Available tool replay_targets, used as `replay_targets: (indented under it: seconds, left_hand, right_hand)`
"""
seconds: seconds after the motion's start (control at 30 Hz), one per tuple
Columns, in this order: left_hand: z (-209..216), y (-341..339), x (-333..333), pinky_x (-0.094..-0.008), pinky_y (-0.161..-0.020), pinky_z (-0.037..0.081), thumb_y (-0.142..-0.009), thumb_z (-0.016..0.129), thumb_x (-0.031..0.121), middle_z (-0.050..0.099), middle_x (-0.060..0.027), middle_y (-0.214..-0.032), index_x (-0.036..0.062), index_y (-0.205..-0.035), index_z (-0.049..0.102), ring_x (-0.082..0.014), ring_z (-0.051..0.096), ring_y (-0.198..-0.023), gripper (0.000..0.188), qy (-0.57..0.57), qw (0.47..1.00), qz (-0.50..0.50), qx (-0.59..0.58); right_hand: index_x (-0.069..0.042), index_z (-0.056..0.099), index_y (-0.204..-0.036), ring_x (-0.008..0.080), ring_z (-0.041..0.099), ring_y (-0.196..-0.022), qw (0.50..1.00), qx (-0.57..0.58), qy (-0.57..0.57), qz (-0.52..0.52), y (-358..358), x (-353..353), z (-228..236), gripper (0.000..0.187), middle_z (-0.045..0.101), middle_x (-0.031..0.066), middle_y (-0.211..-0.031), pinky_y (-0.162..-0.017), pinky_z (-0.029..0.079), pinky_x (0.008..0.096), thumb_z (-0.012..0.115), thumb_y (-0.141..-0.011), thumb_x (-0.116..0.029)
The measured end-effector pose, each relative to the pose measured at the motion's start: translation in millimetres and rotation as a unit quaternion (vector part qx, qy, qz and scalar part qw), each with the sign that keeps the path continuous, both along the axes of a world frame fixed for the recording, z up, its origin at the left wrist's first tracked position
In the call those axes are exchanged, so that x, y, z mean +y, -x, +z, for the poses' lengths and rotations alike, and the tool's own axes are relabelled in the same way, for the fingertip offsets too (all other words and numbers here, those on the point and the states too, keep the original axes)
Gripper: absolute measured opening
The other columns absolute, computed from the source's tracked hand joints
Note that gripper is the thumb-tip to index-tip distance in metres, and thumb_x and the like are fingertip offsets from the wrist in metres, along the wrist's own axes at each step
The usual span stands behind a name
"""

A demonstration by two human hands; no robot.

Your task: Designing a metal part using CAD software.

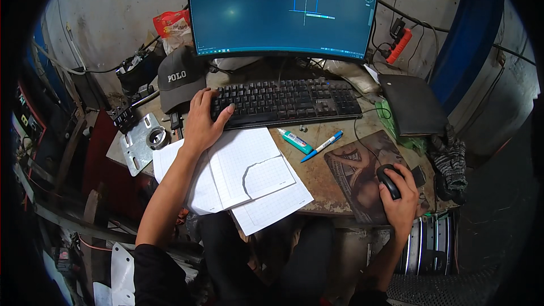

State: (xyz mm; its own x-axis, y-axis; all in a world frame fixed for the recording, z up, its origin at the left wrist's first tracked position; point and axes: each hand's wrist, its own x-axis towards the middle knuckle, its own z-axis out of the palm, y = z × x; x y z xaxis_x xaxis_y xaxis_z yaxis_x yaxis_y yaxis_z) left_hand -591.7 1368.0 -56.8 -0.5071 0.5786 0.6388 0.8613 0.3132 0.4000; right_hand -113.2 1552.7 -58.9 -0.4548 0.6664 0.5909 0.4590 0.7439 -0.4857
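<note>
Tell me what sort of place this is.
Likely a workshop desk used for computer drafting: a monitor showing a line drawing, a metal bracket at the worn table edge, and work gloves beside a bare concrete wall.

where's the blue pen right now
In the head view, the blue pen lies on the desk right of centre, between the correction pen and the mouse pad, below the keyboard.

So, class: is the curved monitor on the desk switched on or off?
On. The monitor glows blue-green, with thin light lines drawn in its upper right and a toolbar strip along the top edge, above the black keyboard.
</note>
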Motion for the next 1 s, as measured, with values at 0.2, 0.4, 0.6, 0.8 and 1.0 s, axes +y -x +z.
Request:
replay_targets:
  seconds: [0.2, 0.4, 0.6, 0.8, 1.0]
  left_hand:
    - [0.7, 0.1, 0.2, -0.0502, -0.117, 0.045, -0.101, 0.072, 0.053, 0.055, -0.0250, -0.150, 0.0007, -0.138, 0.060, -0.0433, 0.051, -0.143, 0.065, 0.003, 1.000, 0.002, -0.002]
    - [0.3, -0.1, -3.3, -0.0499, -0.117, 0.045, -0.101, 0.072, 0.052, 0.055, -0.0249, -0.150, 0.0011, -0.138, 0.061, -0.0434, 0.051, -0.143, 0.064, 0.006, 1.000, 0.004, -0.002]
    - [-0.8, -1.6, 0.0, -0.0497, -0.117, 0.045, -0.099, 0.074, 0.050, 0.055, -0.0249, -0.150, 0.0014, -0.137, 0.062, -0.0436, 0.051, -0.142, 0.063, 0.003, 1.000, 0.001, -0.005]
    - [-2.7, 3.0, 1.2, -0.0497, -0.117, 0.045, -0.097, 0.078, 0.044, 0.056, -0.0268, -0.150, 0.0017, -0.135, 0.063, -0.0457, 0.052, -0.140, 0.059, -0.021, 1.000, -0.009, 0.019]
    - [-10.6, 12.3, -2.7, -0.0486, -0.117, 0.045, -0.096, 0.075, 0.027, 0.059, -0.0227, -0.147, 0.0026, -0.131, 0.065, -0.0422, 0.054, -0.140, 0.044, -0.041, 0.999, -0.023, 0.022]
  right_hand:
    - [-0.004, 0.077, -0.122, 0.0395, 0.068, -0.121, 1.000, -0.004, 0.000, 0.000, -0.1, 1.9, 0.2, 0.040, 0.069, 0.0171, -0.137, -0.106, 0.054, 0.0450, 0.080, -0.082, -0.006]
    - [-0.004, 0.076, -0.126, 0.0402, 0.068, -0.123, 1.000, -0.007, 0.002, 0.003, 1.4, 0.9, 1.3, 0.044, 0.068, 0.0174, -0.139, -0.107, 0.053, 0.0457, 0.080, -0.083, -0.007]
    - [-0.004, 0.074, -0.130, 0.0412, 0.067, -0.125, 1.000, -0.007, 0.005, -0.001, -1.6, -0.2, 1.1, 0.048, 0.067, 0.0190, -0.140, -0.109, 0.052, 0.0456, 0.081, -0.082, -0.009]
    - [0.000, 0.070, -0.132, 0.0419, 0.064, -0.130, 0.997, 0.059, -0.040, -0.014, 8.9, -7.0, 33.6, 0.050, 0.068, 0.0189, -0.140, -0.113, 0.049, 0.0462, 0.081, -0.084, -0.011]
    - [-0.007, 0.071, -0.130, 0.0359, 0.059, -0.137, 0.985, -0.080, -0.137, 0.073, 117.7, 9.9, 73.3, 0.048, 0.067, 0.0160, -0.142, -0.118, 0.042, 0.0459, 0.081, -0.086, -0.026]
